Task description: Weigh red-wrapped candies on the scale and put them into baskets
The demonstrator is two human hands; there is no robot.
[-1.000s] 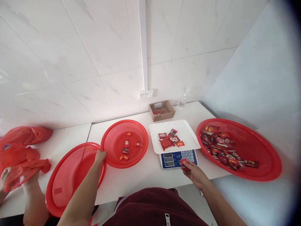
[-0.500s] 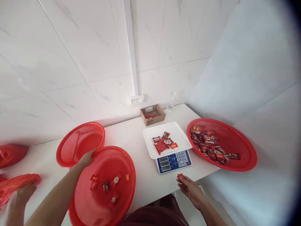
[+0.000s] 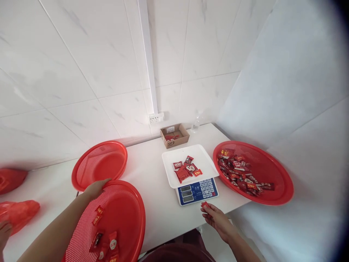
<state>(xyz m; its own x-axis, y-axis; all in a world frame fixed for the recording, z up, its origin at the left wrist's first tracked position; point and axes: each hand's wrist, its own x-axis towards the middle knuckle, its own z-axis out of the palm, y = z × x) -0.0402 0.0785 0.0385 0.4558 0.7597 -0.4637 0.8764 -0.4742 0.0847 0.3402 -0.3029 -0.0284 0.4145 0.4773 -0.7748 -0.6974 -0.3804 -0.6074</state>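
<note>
My left hand (image 3: 97,188) grips the far rim of a red plastic basket (image 3: 130,203), which tilts toward me with several wrapped candies (image 3: 112,241) near its low side. My right hand (image 3: 218,221) is closed in a pinch on a small red candy packet (image 3: 205,205), just in front of the digital scale (image 3: 187,193). On the scale rests a white tray (image 3: 174,154) holding several candy packets (image 3: 184,173). To the right stands a wide red basket (image 3: 280,174) with a heap of wrapped candies (image 3: 237,169).
Another red basket (image 3: 105,160) stands behind the tilted one. By the wall are a small cardboard box (image 3: 180,139) with red packets and a clear bottle (image 3: 195,125). At far left, another person's hand (image 3: 4,233) touches a red plastic bag (image 3: 23,214).
My left hand has tilted the near basket and drawn it down and left; its candies have slid toward me. The right hand still pinches its packet. The other person's hand has moved left.
</note>
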